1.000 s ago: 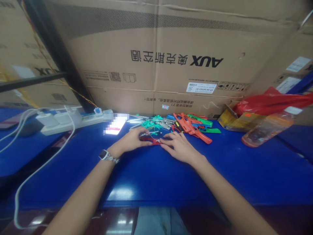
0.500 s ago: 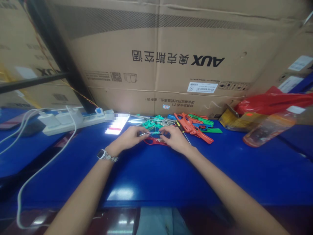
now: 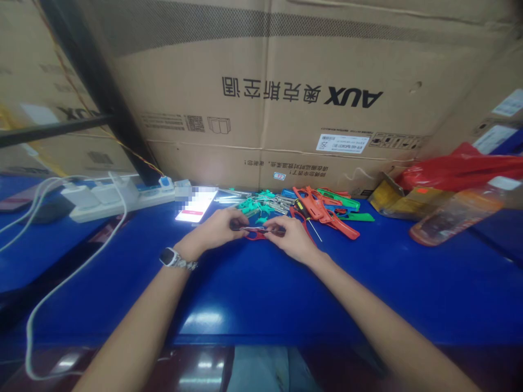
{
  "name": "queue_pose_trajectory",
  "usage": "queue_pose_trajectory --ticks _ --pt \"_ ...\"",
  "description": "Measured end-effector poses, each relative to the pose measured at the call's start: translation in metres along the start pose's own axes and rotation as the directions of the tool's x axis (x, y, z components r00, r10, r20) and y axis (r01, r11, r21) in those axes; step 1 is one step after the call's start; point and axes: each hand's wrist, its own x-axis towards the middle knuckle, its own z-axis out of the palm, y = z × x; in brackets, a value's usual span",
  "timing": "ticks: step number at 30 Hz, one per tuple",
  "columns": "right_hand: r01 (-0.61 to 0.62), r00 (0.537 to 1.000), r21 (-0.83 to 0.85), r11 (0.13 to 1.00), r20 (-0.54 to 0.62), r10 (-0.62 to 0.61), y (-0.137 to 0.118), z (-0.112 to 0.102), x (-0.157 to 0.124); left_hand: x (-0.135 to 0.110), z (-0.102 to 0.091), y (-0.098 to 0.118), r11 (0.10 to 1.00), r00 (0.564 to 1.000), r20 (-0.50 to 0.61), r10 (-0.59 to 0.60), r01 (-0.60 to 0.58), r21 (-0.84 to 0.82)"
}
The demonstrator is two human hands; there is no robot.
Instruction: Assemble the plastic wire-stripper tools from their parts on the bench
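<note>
A thin dark rod (image 3: 257,229) is pinched at both ends by L hand (image 3: 218,228) & R hand (image 3: 291,239), fingers curled shut on it. It's held just above a red plastic handle piece (image 3: 254,237) laid on the blue tabletop (image 3: 253,294), nr a pile of red, green & blue plastic parts (image 3: 327,209).

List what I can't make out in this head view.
Head view:
- thin dark part pinched by left hand and right hand: too small to identify.
- red plastic piece: partly hidden under both hands.
- phone screen: blurred out.
- bottle: blurred, contents unclear.
</note>
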Motion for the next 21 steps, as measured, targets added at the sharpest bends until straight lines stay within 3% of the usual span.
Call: queue_pose_trajectory --ticks 3,6,11,21 --pt "-0.001 1.000 0.036 0.999 -0.010 0.001 0.000 0.000 -0.001 0.001 0.003 0.008 0.999 0.999 0.019 0.028 -0.028 0.018" --pt "0.047 0.999 -0.048 0.998 -0.005 -0.047 -0.001 -0.001 -0.002 0.003 0.007 0.013 0.999 0.997 0.069 0.048 -0.047 -0.004" --pt "0.185 0.982 -0.170 0.968 0.008 -0.186 0.002 0.001 -0.003 0.004 0.012 0.012 0.995 0.993 0.062 0.096 -0.094 -0.031" --pt "0.243 0.970 -0.226 0.943 0.029 -0.243 0.007 0.000 -0.003 0.003 0.012 0.010 0.999 0.994 0.100 0.045 -0.042 -0.033"
